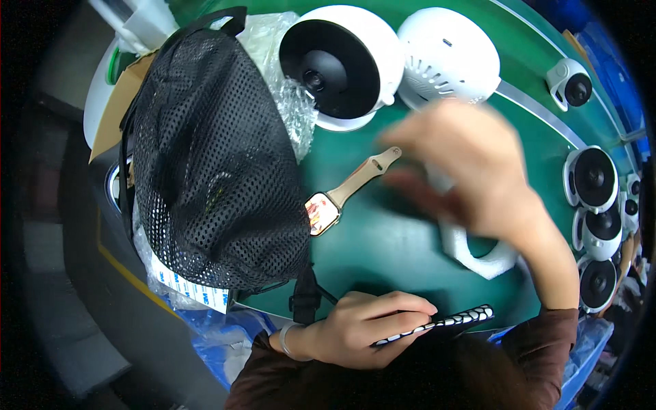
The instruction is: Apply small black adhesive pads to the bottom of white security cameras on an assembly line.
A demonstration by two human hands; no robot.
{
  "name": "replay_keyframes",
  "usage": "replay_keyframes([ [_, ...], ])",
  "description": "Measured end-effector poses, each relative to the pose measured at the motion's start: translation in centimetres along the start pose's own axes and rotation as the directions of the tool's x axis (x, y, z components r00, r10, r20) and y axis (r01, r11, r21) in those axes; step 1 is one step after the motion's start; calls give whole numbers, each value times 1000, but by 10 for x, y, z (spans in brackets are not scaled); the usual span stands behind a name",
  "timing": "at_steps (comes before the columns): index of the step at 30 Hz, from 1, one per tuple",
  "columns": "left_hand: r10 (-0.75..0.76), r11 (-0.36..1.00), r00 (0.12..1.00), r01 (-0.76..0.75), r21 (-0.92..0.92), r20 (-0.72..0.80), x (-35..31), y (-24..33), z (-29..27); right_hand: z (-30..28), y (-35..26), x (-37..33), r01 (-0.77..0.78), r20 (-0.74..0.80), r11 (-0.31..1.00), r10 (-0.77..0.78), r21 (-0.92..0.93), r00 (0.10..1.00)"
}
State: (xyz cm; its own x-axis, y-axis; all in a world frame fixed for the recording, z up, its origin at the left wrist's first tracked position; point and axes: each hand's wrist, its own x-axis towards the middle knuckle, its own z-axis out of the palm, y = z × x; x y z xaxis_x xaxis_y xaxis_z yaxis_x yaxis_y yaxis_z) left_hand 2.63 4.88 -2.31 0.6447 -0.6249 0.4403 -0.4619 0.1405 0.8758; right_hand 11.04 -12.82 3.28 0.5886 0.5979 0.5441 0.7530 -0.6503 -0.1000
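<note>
My left hand (369, 328) is closed round a thin flat object with a black-and-white patterned side (466, 318), near the table's front edge. Its kind cannot be made out. Over the table, my right hand (471, 164) is smeared by motion, so what its fingers hold, if anything, does not show. Just below that hand lies a white foam ring (488, 263), partly covered by it. To its left a smartwatch (323, 213) with a lit screen and beige strap rests on the green tabletop. One end of the watch is hidden by a black mesh bag (219, 157).
White round camera-like devices with a black front (335, 68) and a slotted back (447, 55) stand at the far side. Clear bubble wrap (294, 113) lies beside the bag. Several smaller black-faced white devices (594, 179) line the right. Blue plastic (212, 338) hangs at the front edge.
</note>
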Motion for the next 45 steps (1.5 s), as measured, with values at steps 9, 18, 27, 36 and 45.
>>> replay_keyframes([
  [9,-40,997,999,38,67,22,6,3,3,45,-18,17,-181,316,983,169,10,934],
  [18,-57,996,997,54,72,44,5,6,2,-22,70,-40,-140,-335,964,57,-228,940],
  [27,-114,988,993,117,103,-32,8,11,3,-7,124,-67,-633,213,730,595,259,775],
  [36,-146,978,986,156,136,-78,7,14,5,-6,124,-71,-474,162,565,513,676,843],
  [45,-141,971,979,165,174,-145,7,13,9,-98,80,-59,-381,20,567,540,730,841],
])
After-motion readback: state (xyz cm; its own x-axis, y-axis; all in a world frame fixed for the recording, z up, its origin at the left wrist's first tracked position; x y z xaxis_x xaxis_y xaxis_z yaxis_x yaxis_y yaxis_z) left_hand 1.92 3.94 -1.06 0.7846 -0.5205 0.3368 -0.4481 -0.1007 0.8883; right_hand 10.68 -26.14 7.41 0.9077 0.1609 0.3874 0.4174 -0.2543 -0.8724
